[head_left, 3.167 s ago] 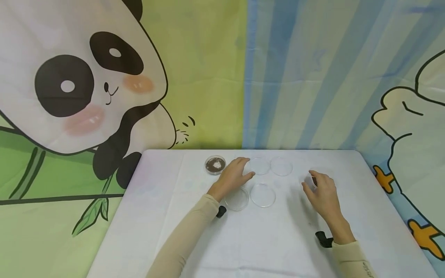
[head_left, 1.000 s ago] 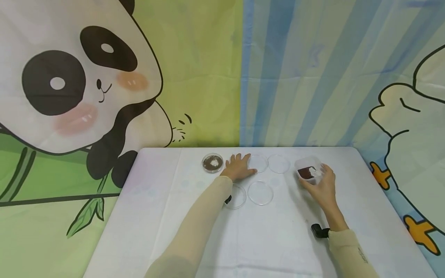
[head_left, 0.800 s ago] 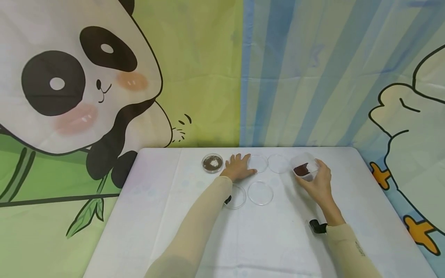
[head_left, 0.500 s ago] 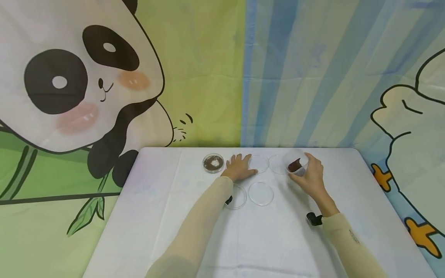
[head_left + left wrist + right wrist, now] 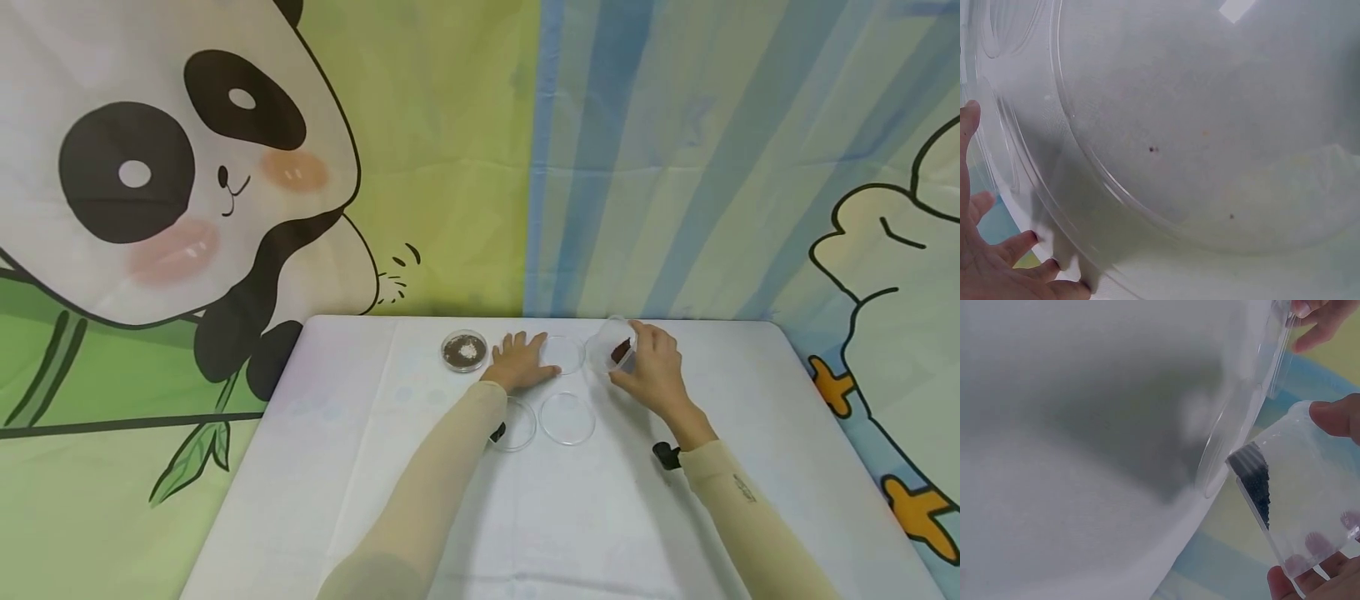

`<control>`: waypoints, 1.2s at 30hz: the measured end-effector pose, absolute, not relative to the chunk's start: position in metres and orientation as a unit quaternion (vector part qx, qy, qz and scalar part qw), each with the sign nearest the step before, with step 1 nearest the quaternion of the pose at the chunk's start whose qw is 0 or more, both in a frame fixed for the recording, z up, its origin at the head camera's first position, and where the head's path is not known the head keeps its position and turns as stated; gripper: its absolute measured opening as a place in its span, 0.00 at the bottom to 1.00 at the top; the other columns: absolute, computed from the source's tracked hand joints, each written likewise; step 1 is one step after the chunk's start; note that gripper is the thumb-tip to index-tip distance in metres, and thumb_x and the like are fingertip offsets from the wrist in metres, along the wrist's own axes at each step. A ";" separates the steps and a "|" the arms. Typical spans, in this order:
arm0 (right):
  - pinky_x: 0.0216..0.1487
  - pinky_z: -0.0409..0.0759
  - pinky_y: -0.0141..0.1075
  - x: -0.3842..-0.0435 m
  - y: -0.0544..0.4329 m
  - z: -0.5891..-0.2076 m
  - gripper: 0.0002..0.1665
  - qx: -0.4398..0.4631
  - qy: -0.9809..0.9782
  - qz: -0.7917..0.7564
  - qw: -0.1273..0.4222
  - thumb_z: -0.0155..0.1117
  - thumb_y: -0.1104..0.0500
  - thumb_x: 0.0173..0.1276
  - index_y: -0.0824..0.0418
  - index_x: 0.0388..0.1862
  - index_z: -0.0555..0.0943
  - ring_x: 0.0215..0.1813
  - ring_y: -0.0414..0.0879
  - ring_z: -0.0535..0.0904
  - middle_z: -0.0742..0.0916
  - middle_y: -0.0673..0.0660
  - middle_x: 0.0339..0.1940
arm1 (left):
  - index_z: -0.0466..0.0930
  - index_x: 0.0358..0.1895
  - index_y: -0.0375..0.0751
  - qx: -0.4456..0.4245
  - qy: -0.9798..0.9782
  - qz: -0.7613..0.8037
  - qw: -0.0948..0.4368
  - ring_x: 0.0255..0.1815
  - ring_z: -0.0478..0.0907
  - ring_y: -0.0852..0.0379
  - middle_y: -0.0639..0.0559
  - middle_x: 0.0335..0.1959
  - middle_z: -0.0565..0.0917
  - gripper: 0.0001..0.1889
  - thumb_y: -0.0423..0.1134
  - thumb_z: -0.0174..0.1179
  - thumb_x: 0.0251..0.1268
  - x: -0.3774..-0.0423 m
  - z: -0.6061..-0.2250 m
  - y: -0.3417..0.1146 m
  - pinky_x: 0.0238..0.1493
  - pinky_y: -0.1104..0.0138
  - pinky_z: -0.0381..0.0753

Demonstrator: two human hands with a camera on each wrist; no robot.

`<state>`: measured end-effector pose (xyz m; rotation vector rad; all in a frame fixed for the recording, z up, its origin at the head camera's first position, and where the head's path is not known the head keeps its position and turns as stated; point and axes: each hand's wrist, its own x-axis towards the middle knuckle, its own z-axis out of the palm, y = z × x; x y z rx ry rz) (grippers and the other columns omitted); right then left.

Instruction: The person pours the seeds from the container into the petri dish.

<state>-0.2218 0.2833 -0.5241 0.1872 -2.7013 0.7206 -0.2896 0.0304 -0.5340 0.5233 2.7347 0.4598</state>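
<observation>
My right hand (image 5: 654, 367) grips a clear plastic tub (image 5: 1310, 487) between thumb and fingers. The tub is tilted to the left, and dark brown granular stuff (image 5: 1254, 475) lies against its lower side. Under it, a clear round dish (image 5: 1216, 447) on the table is partly hidden in the head view. My left hand (image 5: 519, 363) lies on the table with fingers spread, its thumb tip at the rim of another clear dish (image 5: 564, 356). Left of that hand stands a dish (image 5: 464, 351) of brown grains with a white patch on top.
Two more clear dishes stand nearer the front: one (image 5: 567, 418) in the middle, the other (image 5: 519, 427) partly behind the left forearm. A white cloth covers the table (image 5: 570, 517). Behind its back edge hangs a printed curtain (image 5: 450, 167).
My right hand has lifted the tub, carried it left over the back right dish and tipped it further. My left hand moved slightly and spread on the table early on, then stayed still.
</observation>
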 end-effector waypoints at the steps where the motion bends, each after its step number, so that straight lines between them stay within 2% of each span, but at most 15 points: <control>1: 0.53 0.60 0.72 -0.223 0.282 -0.524 0.57 0.072 -0.952 0.244 0.170 0.82 0.60 0.44 0.70 0.71 0.62 0.64 0.77 0.60 0.68 0.77 0.63 | 0.52 0.81 0.58 0.183 0.957 0.161 0.159 0.78 0.45 0.34 0.39 0.78 0.54 0.42 0.68 0.53 0.68 -0.290 -0.535 0.031 0.72 0.38 0.49; 16: 0.58 0.60 0.70 -0.235 0.265 -0.515 0.56 0.094 -0.972 0.169 0.136 0.81 0.59 0.46 0.65 0.73 0.62 0.66 0.74 0.59 0.68 0.75 0.65 | 0.53 0.80 0.58 0.180 0.958 0.163 0.155 0.78 0.47 0.34 0.39 0.78 0.56 0.41 0.67 0.54 0.68 -0.287 -0.531 0.029 0.71 0.38 0.51; 23: 0.57 0.61 0.69 -0.238 0.262 -0.515 0.57 0.114 -0.973 0.145 0.140 0.82 0.59 0.47 0.62 0.73 0.61 0.66 0.74 0.59 0.67 0.75 0.66 | 0.54 0.80 0.58 0.178 0.957 0.168 0.155 0.78 0.47 0.34 0.40 0.78 0.56 0.41 0.67 0.54 0.69 -0.284 -0.527 0.029 0.71 0.38 0.51; 36: 0.58 0.62 0.68 -0.240 0.256 -0.513 0.56 0.145 -0.973 0.098 0.151 0.82 0.61 0.48 0.63 0.73 0.62 0.66 0.74 0.59 0.66 0.74 0.67 | 0.53 0.80 0.58 0.179 0.956 0.167 0.160 0.78 0.45 0.34 0.40 0.78 0.54 0.42 0.68 0.53 0.68 -0.287 -0.530 0.030 0.72 0.37 0.49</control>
